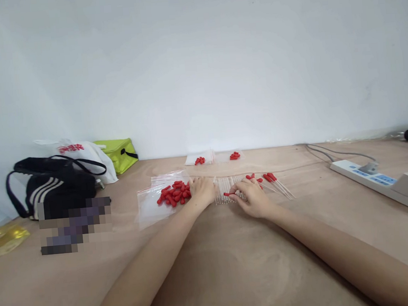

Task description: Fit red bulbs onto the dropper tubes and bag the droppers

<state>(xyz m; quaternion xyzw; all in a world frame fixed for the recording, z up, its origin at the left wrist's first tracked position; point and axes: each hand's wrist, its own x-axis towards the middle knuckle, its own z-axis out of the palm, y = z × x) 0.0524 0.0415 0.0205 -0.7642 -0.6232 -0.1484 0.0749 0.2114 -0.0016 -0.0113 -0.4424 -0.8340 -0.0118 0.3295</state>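
Free tabletop [217, 266] between the forearms [156, 257], obstacles being none but red pieces [174, 194] (a heap) leftward, power strip [380, 180] rightward.

From my remote seat, I see a simple workroom: wooden table [215, 276], pale wall [196, 68], power strip [374, 180] (plus a black bag [62, 191]).

Pieces [172, 195], uniform red; sticks [221, 185], whitish. The bag [63, 196] is black with parallel white stripes, the carrier [100, 157] white with red lettering, the box [121, 160] lime green with a black strap [129, 154]. Tabletop [217, 266], light brown; power strip [348, 169], white with blue panels.
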